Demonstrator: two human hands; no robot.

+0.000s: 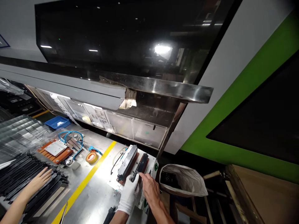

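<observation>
My left hand (129, 192), in a white glove, has its fingers closed on the near end of a long black plastic part (143, 162). That part sits in an orange-brown holder on a white fixture plate (151, 161). My bare right hand (150, 187) is at the same end, fingers curled, the index fingertip and thumb pressed against it. Exactly what the right fingers pinch is partly hidden. Beside it on the plate stands a second, larger long block (128, 163) with a grey top and a dark side.
A co-worker's hand (39, 182) rests on rows of black strips (21, 177) at left. Nearby are an orange fixture (66, 153), a tape roll (91, 157), tweezers (63, 213) and a blue tray (57, 122). A lined bin (193, 182) stands right of the table; a machine rises behind.
</observation>
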